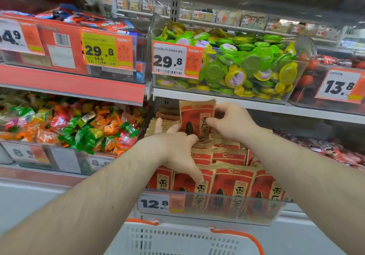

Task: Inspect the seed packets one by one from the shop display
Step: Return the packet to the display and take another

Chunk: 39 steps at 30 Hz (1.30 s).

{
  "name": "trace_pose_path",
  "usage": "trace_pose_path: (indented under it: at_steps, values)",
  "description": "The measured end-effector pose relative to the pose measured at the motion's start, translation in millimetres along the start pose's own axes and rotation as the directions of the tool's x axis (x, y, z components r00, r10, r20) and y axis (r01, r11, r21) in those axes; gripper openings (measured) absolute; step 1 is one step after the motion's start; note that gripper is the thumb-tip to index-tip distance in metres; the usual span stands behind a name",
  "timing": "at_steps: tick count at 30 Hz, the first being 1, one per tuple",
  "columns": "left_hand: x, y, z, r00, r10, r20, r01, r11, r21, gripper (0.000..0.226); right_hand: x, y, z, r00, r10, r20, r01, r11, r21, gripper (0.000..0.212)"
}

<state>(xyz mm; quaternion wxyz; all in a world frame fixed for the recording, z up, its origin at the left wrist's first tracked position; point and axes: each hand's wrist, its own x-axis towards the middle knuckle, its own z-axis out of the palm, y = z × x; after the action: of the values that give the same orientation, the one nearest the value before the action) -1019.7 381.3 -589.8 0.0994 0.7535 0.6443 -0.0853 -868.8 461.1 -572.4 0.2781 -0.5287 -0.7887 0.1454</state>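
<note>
**Seed Packet Inspection: Risks and Counts at the Display Bin**

In the clear-fronted bin on the lower shelf, one red-and-tan paper seed packet stands raised above the stacked rows of identical packets. The right hand pinches the raised packet at its right edge, thumb in front and fingers curled behind. The left hand lies flat on the stacked packets just left of it, fingers straight, gripping nothing; one fingertip reaches toward the packet's lower left edge.

Risks, as judged from this position:
- The pinch sits on one edge only. The packet may swing or slip back into the rows if lifted quickly.
- The left hand presses on loosely stacked packets. Shifting weight may tip a row forward against the bin front.
- The raised packet stands close under the white shelf edge. An upward pull may snag its top.

Counts:
- Raised packets: one.
- Front-row packets showing faces: about four.
- Rows behind: several; exact number cannot be told.
- Hands in use: two.
- White plastic basket with orange handles: one, below the bin.
</note>
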Motion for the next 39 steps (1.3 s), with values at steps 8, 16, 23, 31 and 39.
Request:
trace_pose_path:
  at_steps: [8,16,23,31,39]
  values:
    - [-2.5,3.7,0.8,0.999,-0.041,-0.013,0.041,0.999,-0.024,0.108,8.5,-1.9,15.1,0.999,-0.002,0.048,0.007,0.995,-0.095,0.004]
    - [-2.8,3.5,4.3,0.998,-0.042,-0.043,0.040,0.998,-0.045,0.100,4.6,7.6,16.1,0.997,-0.072,-0.012,0.070,0.992,-0.108,0.014]
    - [-2.5,2.3,5.0,0.998,-0.049,-0.031,0.047,0.997,-0.069,0.103,15.5,5.7,16.8,0.991,0.015,0.130,0.018,0.968,-0.250,0.009]
    - [4.2,0.7,-5.7,0.993,-0.082,0.085,0.089,0.992,-0.084,0.117,31.0,-6.6,16.8,0.965,0.113,0.238,-0.018,0.929,-0.371,0.047]
    - [15.9,-1.0,-4.3,0.992,-0.111,0.064,0.116,0.990,-0.081,0.106,4.9,1.0,13.8,0.942,-0.240,0.234,0.302,0.912,-0.277,0.030]
